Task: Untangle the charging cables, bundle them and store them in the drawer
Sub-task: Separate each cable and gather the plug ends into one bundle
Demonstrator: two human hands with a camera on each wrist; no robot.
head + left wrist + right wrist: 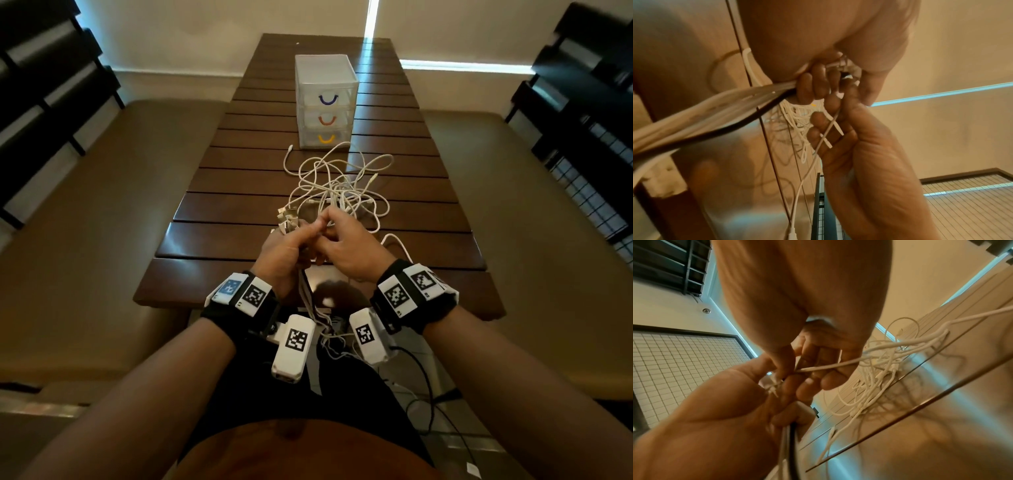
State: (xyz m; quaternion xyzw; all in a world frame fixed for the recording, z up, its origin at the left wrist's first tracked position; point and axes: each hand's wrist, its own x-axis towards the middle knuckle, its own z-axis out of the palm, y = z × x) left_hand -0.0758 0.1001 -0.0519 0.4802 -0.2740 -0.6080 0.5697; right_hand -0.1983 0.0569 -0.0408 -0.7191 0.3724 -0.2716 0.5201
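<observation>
A tangle of white charging cables (339, 185) lies mid-table on the dark slatted table (239, 205). My left hand (301, 240) grips a bundle of cable ends, whose connectors (286, 219) stick out above the fist. In the left wrist view its fingers (813, 87) curl round several white strands and a black one (715, 105). Touching it, my right hand (329, 222) pinches one white cable (838, 365) running to the tangle (879, 373). A white three-drawer unit (325, 102) stands beyond the tangle, drawers closed.
Padded benches (102, 205) run along both sides of the table. Dark slatted furniture (41, 85) stands at the far left and right. Cable strands (315, 315) hang from my left hand over the near table edge toward my lap.
</observation>
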